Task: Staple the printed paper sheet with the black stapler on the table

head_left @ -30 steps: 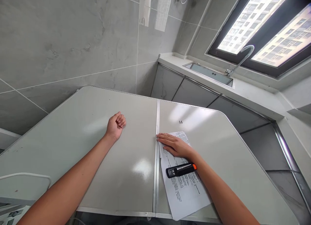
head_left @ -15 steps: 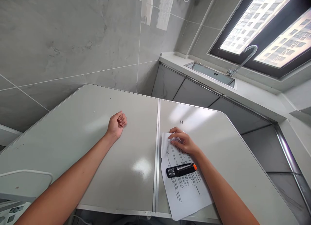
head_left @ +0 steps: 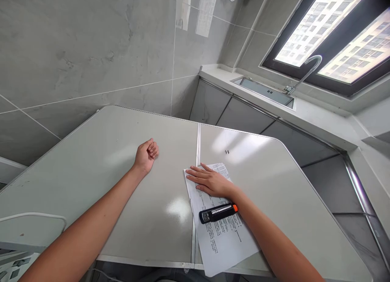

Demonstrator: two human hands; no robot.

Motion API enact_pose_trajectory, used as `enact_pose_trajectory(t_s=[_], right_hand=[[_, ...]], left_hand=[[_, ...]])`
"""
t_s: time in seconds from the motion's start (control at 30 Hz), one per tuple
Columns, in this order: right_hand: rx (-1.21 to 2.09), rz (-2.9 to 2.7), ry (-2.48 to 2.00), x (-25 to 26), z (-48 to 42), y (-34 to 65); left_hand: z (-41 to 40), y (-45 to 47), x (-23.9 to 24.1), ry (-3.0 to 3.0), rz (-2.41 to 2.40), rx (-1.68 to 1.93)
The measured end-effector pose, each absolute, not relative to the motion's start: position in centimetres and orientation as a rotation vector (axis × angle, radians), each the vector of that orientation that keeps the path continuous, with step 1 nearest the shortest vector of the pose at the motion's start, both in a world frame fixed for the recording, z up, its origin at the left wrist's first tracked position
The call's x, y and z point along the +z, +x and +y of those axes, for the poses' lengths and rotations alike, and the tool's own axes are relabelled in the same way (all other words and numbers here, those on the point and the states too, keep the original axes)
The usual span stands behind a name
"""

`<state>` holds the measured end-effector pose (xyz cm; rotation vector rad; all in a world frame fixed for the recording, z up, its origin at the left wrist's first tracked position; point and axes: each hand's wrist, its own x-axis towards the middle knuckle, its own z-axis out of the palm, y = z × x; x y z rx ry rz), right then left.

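My right hand (head_left: pixel 210 181) lies flat with fingers stretched out, pressing on the top part of a printed paper sheet (head_left: pixel 221 249). The sheet's upper left edge looks torn or creased beside the fingers. Across the middle of the sheet lies a black stapler (head_left: pixel 217 213) with an orange end, just below my right wrist and not held. My left hand (head_left: pixel 146 155) rests on the left half of the table as a loose fist, with nothing seen in it. Two small metallic pieces (head_left: pixel 227 151), like staple strips, lie beyond the paper.
The pale folding table (head_left: pixel 164 241) has a metal seam (head_left: pixel 193 241) down its middle. Behind it are a grey tiled wall (head_left: pixel 91 46), a counter with a sink (head_left: pixel 262 93) and a tap (head_left: pixel 312 68). A white curved frame (head_left: pixel 36 214) stands at the lower left.
My right hand has gone from curled fingers on the paper's top edge to lying flat. The paper and the stapler on it have shifted left, over the seam. My left hand stays put.
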<state>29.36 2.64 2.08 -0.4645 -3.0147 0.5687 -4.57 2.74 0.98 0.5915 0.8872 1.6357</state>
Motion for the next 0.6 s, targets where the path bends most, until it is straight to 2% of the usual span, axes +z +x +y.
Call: enact_pose_trajectory(t_s=[0.6], right_hand=[[0.43, -2.756, -0.781, -0.2, 1.9, 15.7]], left_hand=[[2.6, -4.8, 2.2, 0.543, 0.802, 1.713]])
